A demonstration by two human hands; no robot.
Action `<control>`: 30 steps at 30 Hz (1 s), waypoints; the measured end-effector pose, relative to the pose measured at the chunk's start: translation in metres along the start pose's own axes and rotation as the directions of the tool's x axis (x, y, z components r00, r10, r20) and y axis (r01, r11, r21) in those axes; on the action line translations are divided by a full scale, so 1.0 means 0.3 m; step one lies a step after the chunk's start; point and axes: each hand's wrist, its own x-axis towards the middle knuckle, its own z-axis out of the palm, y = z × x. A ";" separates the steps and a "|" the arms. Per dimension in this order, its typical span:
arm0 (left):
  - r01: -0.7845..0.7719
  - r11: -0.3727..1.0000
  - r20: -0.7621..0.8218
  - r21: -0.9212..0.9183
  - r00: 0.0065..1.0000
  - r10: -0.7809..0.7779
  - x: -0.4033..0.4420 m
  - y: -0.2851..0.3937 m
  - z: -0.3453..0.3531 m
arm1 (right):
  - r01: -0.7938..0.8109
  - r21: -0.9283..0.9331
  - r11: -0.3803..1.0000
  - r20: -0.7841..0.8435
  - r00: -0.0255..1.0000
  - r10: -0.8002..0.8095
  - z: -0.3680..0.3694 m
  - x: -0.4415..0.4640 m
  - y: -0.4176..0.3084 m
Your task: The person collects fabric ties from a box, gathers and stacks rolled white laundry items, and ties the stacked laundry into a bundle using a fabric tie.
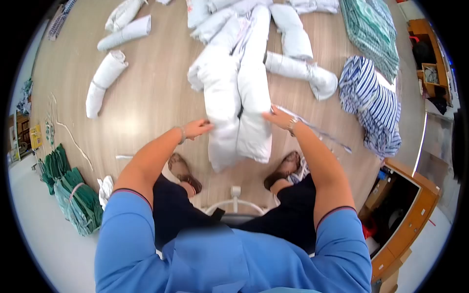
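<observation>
Two long white fabric rolls lie side by side between my hands, the left roll (222,105) and the right roll (254,93), their near ends toward my feet. A dark tie shows between them. My left hand (198,128) is at the left roll's outer side, fingers stretched out and touching or nearly touching it. Against the right roll's outer side rests my right hand (278,118), its fingers apart. A thin striped strip (317,129) runs from beside my right hand toward the lower right.
More white rolls lie at the left (103,83), right (293,68) and top. Striped blue cloth (373,102) and folded green cloth (373,36) are at the right. Green bundles (78,200) lie lower left. An open wooden cabinet (410,210) stands lower right.
</observation>
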 end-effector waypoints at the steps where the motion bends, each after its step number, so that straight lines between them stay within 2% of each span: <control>1: -0.027 0.998 -0.088 0.054 0.996 0.032 0.076 -0.084 -0.074 | 0.004 0.068 0.998 0.007 1.000 -0.005 -0.066 0.001 0.012; 2: -0.045 0.993 -0.169 0.105 0.984 0.063 0.120 -0.118 -0.127 | 0.066 -0.064 0.996 -0.169 0.983 -0.076 -0.108 0.032 0.089; 3: -0.049 0.993 -0.182 0.107 0.981 0.068 0.103 -0.101 -0.128 | 0.097 -0.199 0.975 -0.324 0.933 -0.159 -0.112 0.065 0.170; 5: 0.137 0.859 -0.511 0.493 0.845 0.158 0.045 -0.069 -0.049 | -0.196 -0.469 0.861 -0.469 0.881 -0.055 -0.069 0.033 0.213; 6: 0.145 0.860 -0.525 0.489 0.836 0.158 0.043 -0.066 -0.007 | -0.253 -0.504 0.826 -0.511 0.858 -0.049 -0.037 0.006 0.211; 7: 0.203 0.787 -0.556 0.583 0.806 0.204 0.054 -0.070 0.035 | -0.305 -0.535 0.788 -0.550 0.834 -0.051 -0.009 -0.011 0.200; 8: 0.269 0.702 -0.582 0.659 0.774 0.250 0.075 -0.072 0.036 | -0.342 -0.589 0.733 -0.491 0.871 0.012 -0.004 -0.001 0.201; 9: 0.288 0.704 -0.599 0.649 0.764 0.240 0.091 -0.074 0.015 | -0.371 -0.643 0.669 -0.430 0.899 0.085 -0.006 0.010 0.218; 11: 0.092 0.676 -0.416 0.732 0.845 0.336 0.104 -0.107 -0.017 | -0.298 -0.729 0.616 -0.358 0.933 0.027 -0.013 0.042 0.277; 12: 0.004 0.692 -0.393 0.722 0.825 0.407 0.105 -0.112 -0.048 | -0.273 -0.740 0.614 -0.334 0.942 0.017 -0.041 0.046 0.268; 13: 0.029 0.706 -0.412 0.708 0.828 0.380 0.090 -0.096 -0.080 | -0.241 -0.732 0.637 -0.208 0.970 0.127 -0.077 0.031 0.228; 14: 0.019 0.723 -0.346 0.691 0.887 0.306 0.065 -0.056 -0.119 | -0.216 -0.719 0.661 -0.078 0.970 0.232 -0.096 0.038 0.199; 15: 0.004 0.739 -0.267 0.674 0.934 0.239 0.051 -0.036 -0.155 | -0.197 -0.723 0.662 -0.060 0.973 0.224 -0.104 0.067 0.201; 17: -0.025 0.645 -0.290 0.763 0.880 0.377 0.140 -0.130 -0.182 | 0.005 -0.723 0.690 -0.021 0.999 -0.030 -0.124 0.091 0.245; 18: 0.025 0.634 -0.264 0.773 0.922 0.285 0.141 -0.118 -0.200 | 0.004 -0.872 0.489 0.079 0.988 0.134 -0.142 0.125 0.239; 19: 0.057 0.608 -0.225 0.792 0.953 0.203 0.143 -0.111 -0.220 | 0.013 -0.915 0.403 0.123 0.961 0.248 -0.164 0.157 0.248; 20: 0.034 0.593 -0.215 0.804 0.948 0.236 0.161 -0.157 -0.239 | -0.039 -0.909 0.415 0.077 0.962 0.260 -0.200 0.152 0.182; 21: 0.093 0.562 -0.227 0.822 0.958 0.174 0.138 -0.136 -0.251 | -0.131 -0.848 0.513 -0.068 0.988 0.140 -0.237 0.129 0.110; 22: 0.103 0.552 -0.224 0.827 0.962 0.157 0.142 -0.163 -0.280 | -0.199 -0.732 0.652 -0.238 0.971 0.028 -0.290 0.146 0.070; 23: 0.059 0.534 -0.188 0.843 0.964 0.190 0.136 -0.179 -0.306 | -0.120 -0.699 0.705 -0.425 0.862 -0.275 -0.338 0.143 0.026; 25: -0.001 0.513 -0.125 0.858 0.970 0.211 0.091 -0.168 -0.363 | -0.157 -0.729 0.666 -0.535 0.739 -0.410 -0.432 0.172 -0.013; 26: -0.023 0.512 -0.094 0.859 0.975 0.202 0.056 -0.158 -0.389 | -0.141 -0.729 0.669 -0.561 0.683 -0.467 -0.458 0.169 -0.030; 27: -0.021 0.503 -0.087 0.864 0.978 0.190 0.040 -0.193 -0.429 | -0.139 -0.729 0.670 -0.556 0.693 -0.460 -0.478 0.183 -0.022; 29: -0.009 0.506 -0.079 0.863 0.985 0.152 -0.014 -0.215 -0.466 | -0.365 -0.773 0.519 -0.595 0.701 -0.393 -0.500 0.203 0.017; 30: 0.047 0.501 -0.090 0.864 0.994 0.061 -0.069 -0.198 -0.481 | -0.344 -0.781 0.521 -0.575 0.721 -0.386 -0.497 0.198 0.032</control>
